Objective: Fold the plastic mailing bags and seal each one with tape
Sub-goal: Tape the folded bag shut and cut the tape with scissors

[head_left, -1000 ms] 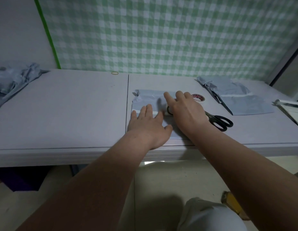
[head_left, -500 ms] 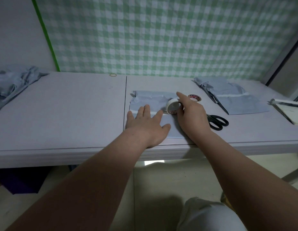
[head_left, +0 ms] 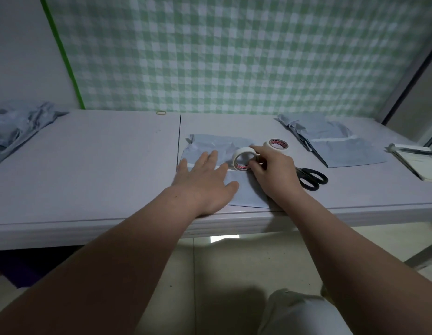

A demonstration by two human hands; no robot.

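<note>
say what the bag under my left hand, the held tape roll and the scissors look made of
Bag: thin grey-blue plastic film, slightly shiny, creased. Tape roll: matte off-white, paper-like, possibly masking tape. Scissors: black handles, probably plastic; blades mostly hidden by the right hand.

Tape roll [head_left: 244, 158] stands on bag [head_left: 218, 145], scissors [head_left: 312, 178] to its right.

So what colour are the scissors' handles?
Black. The scissors show best in the head view.
</note>
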